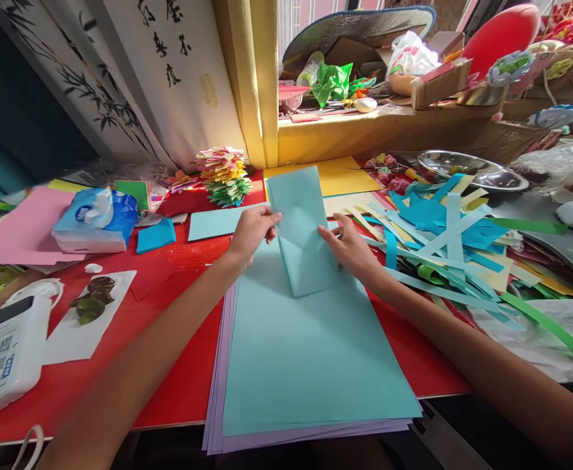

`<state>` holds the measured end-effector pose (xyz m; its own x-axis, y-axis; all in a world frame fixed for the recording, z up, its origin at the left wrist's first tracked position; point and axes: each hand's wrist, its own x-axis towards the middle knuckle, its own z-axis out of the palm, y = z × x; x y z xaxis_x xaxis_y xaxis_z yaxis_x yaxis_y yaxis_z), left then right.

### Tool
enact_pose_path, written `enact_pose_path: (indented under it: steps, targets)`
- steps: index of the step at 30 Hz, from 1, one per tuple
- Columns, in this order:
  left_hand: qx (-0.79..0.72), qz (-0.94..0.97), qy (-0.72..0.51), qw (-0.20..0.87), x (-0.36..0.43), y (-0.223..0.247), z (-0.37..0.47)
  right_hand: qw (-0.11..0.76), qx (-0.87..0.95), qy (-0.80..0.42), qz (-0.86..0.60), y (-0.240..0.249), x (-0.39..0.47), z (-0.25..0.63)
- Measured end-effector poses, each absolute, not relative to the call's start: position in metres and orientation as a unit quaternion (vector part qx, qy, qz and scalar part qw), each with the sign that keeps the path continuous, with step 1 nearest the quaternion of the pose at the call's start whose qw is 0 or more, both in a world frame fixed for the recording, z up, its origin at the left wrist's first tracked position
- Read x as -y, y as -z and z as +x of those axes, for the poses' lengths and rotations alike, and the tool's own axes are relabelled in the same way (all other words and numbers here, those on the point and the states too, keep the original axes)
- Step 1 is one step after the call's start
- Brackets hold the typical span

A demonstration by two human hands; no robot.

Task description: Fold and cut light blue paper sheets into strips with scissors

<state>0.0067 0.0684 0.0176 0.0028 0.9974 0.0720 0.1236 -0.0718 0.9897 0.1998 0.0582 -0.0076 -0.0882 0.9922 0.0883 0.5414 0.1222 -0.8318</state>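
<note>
A folded light-blue paper (303,228) is held upright, tilted slightly, above a stack of large sheets. My left hand (256,234) pinches its left edge between thumb and fingers. On the right edge, my right hand (348,243) grips the same paper, thumb in front. Beneath lies the stack, with a light-blue sheet (310,365) on top and purple sheets (218,391) showing at its left and bottom edges. A smaller light-blue piece (213,223) lies flat behind my left hand.
Cut paper strips (443,241) pile up at the right, near a metal bowl (472,168). A tissue pack (95,220), blue squares (156,235) and a white device (10,356) occupy the left. Behind stands a layered paper stack (224,176) on the red table (179,365).
</note>
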Motion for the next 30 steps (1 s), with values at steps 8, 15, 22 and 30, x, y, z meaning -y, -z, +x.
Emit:
enact_pose_path:
  steps: [8, 15, 22, 30]
  targets:
    - [-0.46, 0.578, -0.522, 0.427, -0.067, -0.046, -0.005, 0.423, 0.696, -0.346, -0.466, -0.003, -0.054, 0.2]
    - [-0.579, 0.527, -0.374, 0.496, -0.061, -0.094, -0.035, 0.435, 0.748, -0.037, -0.5, -0.018, -0.045, 0.217]
    - [-0.585, 0.567, -0.364, 0.451, -0.041, -0.12, -0.042, 0.374, 0.826, -0.014, -0.422, -0.034, -0.041, 0.21]
    - [-0.684, 0.551, -0.398, 0.266, -0.05, -0.124, -0.092, 0.283, 0.917, 0.07, -0.273, -0.052, -0.084, 0.145]
